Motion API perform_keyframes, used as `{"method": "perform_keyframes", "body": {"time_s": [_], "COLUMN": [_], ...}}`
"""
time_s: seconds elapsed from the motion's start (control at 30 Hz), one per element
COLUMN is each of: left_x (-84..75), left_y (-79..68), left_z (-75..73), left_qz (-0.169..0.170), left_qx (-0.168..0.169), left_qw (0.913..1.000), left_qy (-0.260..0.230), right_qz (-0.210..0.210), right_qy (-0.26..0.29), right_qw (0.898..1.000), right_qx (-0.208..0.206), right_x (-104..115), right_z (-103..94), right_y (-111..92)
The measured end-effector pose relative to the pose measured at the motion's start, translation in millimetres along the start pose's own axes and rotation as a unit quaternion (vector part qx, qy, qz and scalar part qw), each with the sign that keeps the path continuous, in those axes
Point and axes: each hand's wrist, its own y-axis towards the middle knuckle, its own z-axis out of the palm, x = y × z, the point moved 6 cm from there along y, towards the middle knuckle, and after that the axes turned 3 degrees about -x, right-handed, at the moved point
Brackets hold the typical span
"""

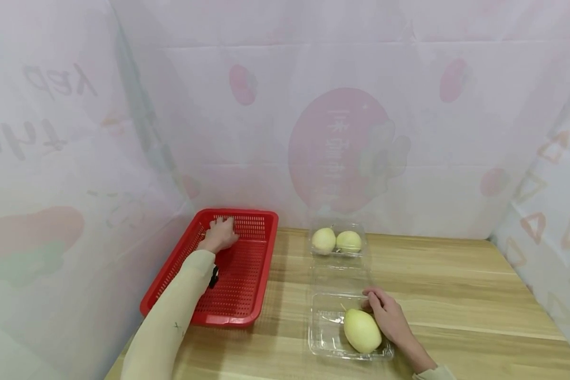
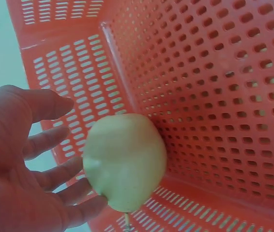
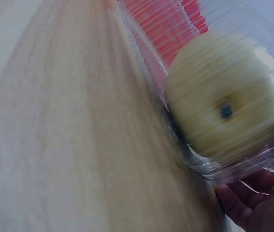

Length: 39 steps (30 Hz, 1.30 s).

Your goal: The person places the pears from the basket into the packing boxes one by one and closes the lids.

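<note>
Pear (image 2: 125, 162), smooth and pale yellow, touches the spread, empty left grip (image 1: 220, 235); right grip (image 1: 388, 317) curls round a clear container (image 1: 326, 343).

Left arm (image 1: 168, 311)'s stretched way out, left hand (image 1: 222, 235) held inside the basket (image 1: 223, 321), fingers (image 2: 46, 141) spread and a bit bent. Right hand (image 1: 387, 316)'s just parked well right of the basket, fingers curled.

In front of you lay a pale wooden table (image 1: 461, 295), its grain running sideways. A whitish back cloth (image 1: 209, 132) hung behind it, creased across, with a large red print (image 1: 313, 158) bearing pale characters and smaller red prints (image 1: 243, 84) around. On your left, another cloth (image 1: 90, 184) showed grey lettering (image 1: 54, 134); on your right, a third (image 1: 565, 206) carried orange-red triangle outlines (image 1: 534, 228).
</note>
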Motion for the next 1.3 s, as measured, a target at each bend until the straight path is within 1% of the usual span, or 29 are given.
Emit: {"method": "perform_keyframes", "body": {"time_s": [0.07, 0.17, 0.33, 0.53, 0.73, 0.9, 1.03, 1.17, 1.3], "left_x": [3.1, 4.9, 7.4, 11.2, 13.1, 15.5, 18.2, 18.1, 17.7], "left_y": [-0.9, -1.4, -1.5, -2.4, -3.0, -1.5, -1.2, -1.3, -3.2], "left_z": [1.5, 3.2, 7.2, 10.4, 16.1, 17.8, 19.2, 20.8, 22.7], "left_qz": [-0.007, -0.007, -0.008, -0.017, -0.037, -0.05, -0.065, -0.07, -0.077], "left_qx": [0.002, 0.008, 0.029, 0.043, 0.07, 0.069, 0.069, 0.077, 0.093], "left_qw": [1.0, 0.9998, 0.9989, 0.9986, 0.9968, 0.9963, 0.9954, 0.9943, 0.9926], "left_qy": [0.002, 0.017, 0.036, 0.027, 0.009, 0.008, 0.016, 0.023, 0.014], "right_qz": [0.001, 0.0, 0.0, 0.0, 0.0, -0.014, -0.011, -0.002, -0.003], "right_qy": [0.0, 0.0, -0.003, -0.002, -0.001, -0.001, -0.003, -0.004, -0.007], "right_qw": [1.0, 1.0, 1.0, 1.0, 1.0, 1.0, 1.0, 1.0, 1.0], "right_qx": [-0.001, -0.004, -0.006, -0.004, -0.004, -0.007, -0.007, -0.008, -0.006], "right_x": [0, 0, 1, 2, 3, 6, 4, 2, 1], "right_z": [0.2, -0.1, -0.3, 0.6, 0.3, -0.8, -0.2, 0.0, 0.4], "right_y": [0, 0, 0, -1, -3, -3, -2, -1, -2]}}
